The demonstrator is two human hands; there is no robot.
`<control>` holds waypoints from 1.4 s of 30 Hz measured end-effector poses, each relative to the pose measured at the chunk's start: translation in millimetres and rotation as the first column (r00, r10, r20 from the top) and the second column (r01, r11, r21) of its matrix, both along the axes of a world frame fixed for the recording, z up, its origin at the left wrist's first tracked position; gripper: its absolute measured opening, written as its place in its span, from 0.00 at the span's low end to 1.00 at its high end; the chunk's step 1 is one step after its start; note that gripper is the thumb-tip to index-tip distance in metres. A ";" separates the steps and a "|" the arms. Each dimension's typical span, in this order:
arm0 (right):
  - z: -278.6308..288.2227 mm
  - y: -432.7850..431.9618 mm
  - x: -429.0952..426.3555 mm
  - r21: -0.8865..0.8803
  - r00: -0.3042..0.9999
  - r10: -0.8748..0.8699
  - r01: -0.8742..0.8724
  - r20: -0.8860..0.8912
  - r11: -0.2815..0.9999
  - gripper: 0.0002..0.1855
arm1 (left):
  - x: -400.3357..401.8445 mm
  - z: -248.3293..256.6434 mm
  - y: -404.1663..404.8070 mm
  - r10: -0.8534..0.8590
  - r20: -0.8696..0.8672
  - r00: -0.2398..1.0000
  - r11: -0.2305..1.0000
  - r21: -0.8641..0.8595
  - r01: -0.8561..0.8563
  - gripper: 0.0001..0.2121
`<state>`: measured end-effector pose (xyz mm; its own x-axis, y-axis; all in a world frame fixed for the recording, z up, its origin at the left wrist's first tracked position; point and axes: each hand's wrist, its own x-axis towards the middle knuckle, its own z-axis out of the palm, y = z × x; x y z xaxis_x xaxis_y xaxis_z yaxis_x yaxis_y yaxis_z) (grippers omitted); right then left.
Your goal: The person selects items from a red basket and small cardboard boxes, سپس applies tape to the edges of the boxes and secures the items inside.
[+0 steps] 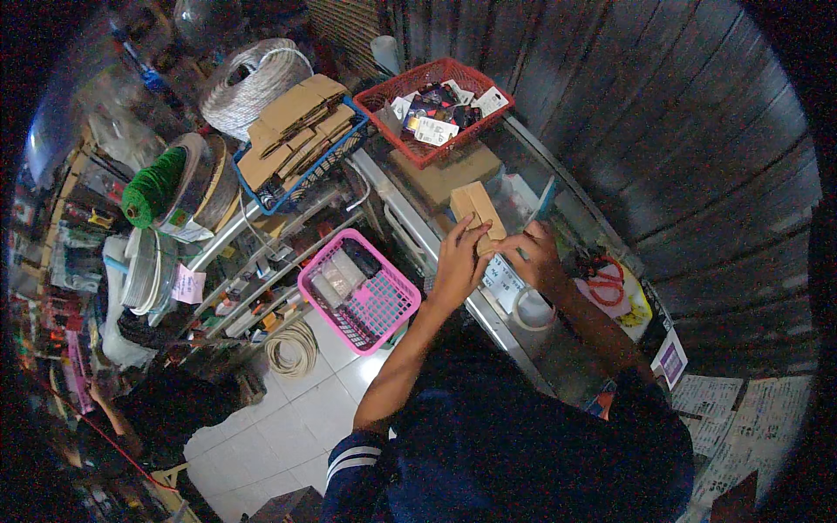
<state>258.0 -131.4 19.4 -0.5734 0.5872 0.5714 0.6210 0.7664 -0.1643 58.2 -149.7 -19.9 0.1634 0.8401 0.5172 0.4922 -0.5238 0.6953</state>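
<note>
A small brown cardboard box (480,204) lies at an angle above the glass counter, with my left hand (458,265) gripping its near end, fingers spread along its side. My right hand (535,255) pinches the same end near a flap, its fingertips close to my left thumb. What the fingertips do at the flap is partly hidden. Just below the hands are a white paper with handwriting (498,287) and a roll of tape (518,318) lying flat. A pair of red-handled scissors (618,284) rests right of my right forearm.
A red basket (422,159) of carded packages stands on the counter's far end, near a larger cardboard box (451,171). Left are a blue basket (268,208) of folded cardboard, a rope coil (261,82) and green twine (157,186). A pink basket (358,346) sits lower; another person's arm (112,413) shows lower left.
</note>
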 end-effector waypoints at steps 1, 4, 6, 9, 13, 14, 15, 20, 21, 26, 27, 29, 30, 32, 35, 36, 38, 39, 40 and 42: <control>-2.4 2.7 2.6 0.043 0.999 0.023 -0.025 0.038 0.999 0.11 | 0.7 1.0 -0.7 0.001 0.008 1.000 1.000 -0.007 -0.001 0.26; 1.7 3.0 4.9 0.086 0.990 0.094 -0.104 0.105 0.991 0.13 | 1.0 2.8 -2.8 0.007 0.022 1.000 1.000 -0.024 -0.007 0.26; 15.2 -0.8 2.8 0.003 0.993 0.080 -0.081 0.083 0.997 0.15 | 1.8 -0.2 -2.3 0.009 0.014 1.000 0.999 -0.031 -0.009 0.26; 32.7 -7.5 -2.7 -0.154 1.000 0.023 -0.025 -0.011 0.988 0.18 | 0.6 8.9 -4.3 0.003 0.050 0.999 0.999 -0.032 -0.001 0.27; 20.9 4.7 8.3 0.019 0.996 0.085 -0.085 -0.002 0.996 0.20 | 1.8 9.7 -1.2 -0.014 -0.024 1.000 0.998 -0.054 0.012 0.25; 16.0 7.2 8.9 0.089 0.996 0.083 -0.085 0.027 0.992 0.21 | 3.2 8.1 -2.9 -0.008 -0.021 1.000 0.999 -0.041 0.007 0.25; 18.2 8.3 3.5 0.013 0.996 0.085 -0.085 0.022 0.996 0.20 | 0.9 7.3 -3.3 0.003 -0.025 1.000 1.000 -0.024 -0.003 0.24; 10.8 -8.8 -5.9 0.024 0.997 -0.017 0.016 0.069 1.000 0.13 | 1.5 5.6 -4.6 0.005 -0.058 0.998 0.999 -0.041 -0.007 0.26; 13.0 -9.7 -6.6 0.039 0.998 0.003 -0.006 0.069 0.999 0.13 | 1.1 7.3 -6.2 0.002 -0.063 0.998 0.999 -0.053 -0.006 0.25; 37.7 -19.0 -15.7 -0.094 0.994 0.006 0.004 0.107 0.996 0.16 | 0.0 9.5 -10.5 -0.001 -0.050 0.999 0.996 -0.089 -0.004 0.25; 41.4 -22.0 -16.4 -0.154 0.989 -0.031 0.053 0.144 0.987 0.16 | 1.4 12.7 -11.7 0.003 -0.034 0.999 0.994 -0.106 -0.006 0.25; 37.9 -32.4 -12.3 -0.120 0.934 -0.151 0.199 0.324 0.973 0.25 | 2.1 14.7 -9.5 0.010 -0.038 0.999 0.996 -0.083 -0.013 0.25; 48.0 -42.0 -17.7 -0.137 0.914 -0.139 0.205 0.382 0.969 0.29 | 1.4 11.4 -8.4 0.015 -0.058 0.998 0.997 -0.080 -0.019 0.24; 50.1 -49.2 -20.7 -0.174 0.900 -0.098 0.187 0.426 0.967 0.32 | 0.9 4.6 -7.3 0.022 -0.064 0.998 0.998 -0.060 -0.025 0.24; 44.1 -49.6 -20.7 -0.243 0.929 -0.052 0.150 0.367 0.958 0.32 | 2.6 3.2 -8.0 0.023 -0.040 0.999 0.999 -0.045 -0.025 0.24; 49.1 -48.8 -21.8 -0.267 0.939 -0.065 0.163 0.338 0.950 0.32 | 3.3 4.0 -7.2 0.022 -0.041 0.999 0.998 -0.060 -0.024 0.24; 48.0 -40.2 -20.9 -0.272 0.966 -0.060 0.130 0.251 0.953 0.31 | 2.2 4.8 -8.2 0.024 -0.036 0.999 0.998 -0.055 -0.026 0.24; 41.5 -28.0 -13.2 -0.245 0.979 -0.047 0.096 0.197 0.965 0.30 | 4.6 5.8 -8.6 0.020 -0.024 1.000 0.999 -0.031 -0.020 0.24; 41.3 -15.5 -11.1 -0.215 0.990 -0.025 0.054 0.136 0.975 0.30 | 3.5 5.7 -8.3 0.022 -0.020 1.000 1.000 -0.006 -0.022 0.24; 52.5 3.0 -9.0 -0.143 0.994 0.043 -0.029 0.100 0.989 0.27 | 5.3 5.9 -9.2 0.025 -0.047 0.999 0.999 -0.020 -0.026 0.24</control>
